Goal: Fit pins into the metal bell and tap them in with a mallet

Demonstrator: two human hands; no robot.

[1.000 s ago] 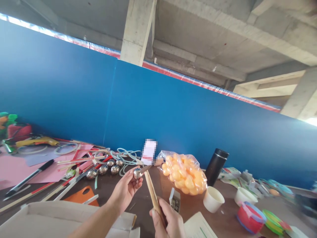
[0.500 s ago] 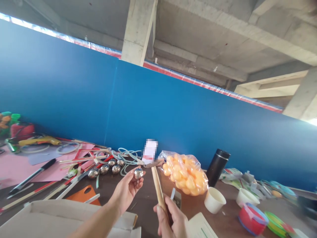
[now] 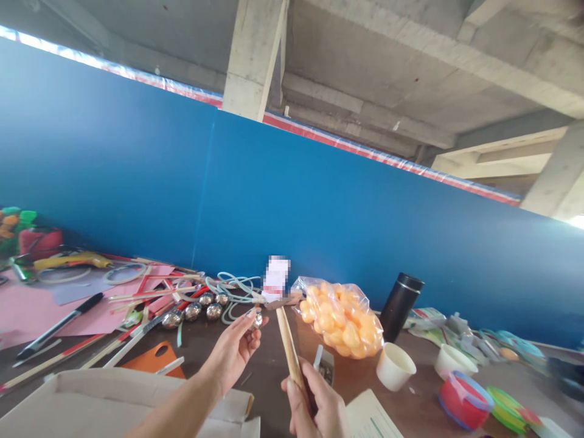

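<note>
My left hand (image 3: 232, 353) is closed on a shiny silver ball (image 3: 258, 320), partly covered by its fingers. My right hand (image 3: 317, 398) is wrapped around the wooden handle of a hammer (image 3: 287, 340). The dark hammer head is at the far end, just right of the ball, and the two look apart. Several similar silver balls (image 3: 214, 312) lie on the table to the left of my left hand. Behind my right hand a small open box (image 3: 326, 362) of tiny items is partly hidden.
A clear bag of orange balls (image 3: 342, 319) lies right of the hammer, beside a black flask (image 3: 401, 307) and white paper cups (image 3: 396, 368). Sticks, a marker (image 3: 59, 328) and pink paper (image 3: 27, 307) crowd the left. Cardboard (image 3: 91, 401) lies in front; a blue partition (image 3: 292, 201) stands behind.
The fingers of my left hand have shifted over the silver ball and cover more of it. The hammer has tilted slightly to the left. Other things have stayed put.
</note>
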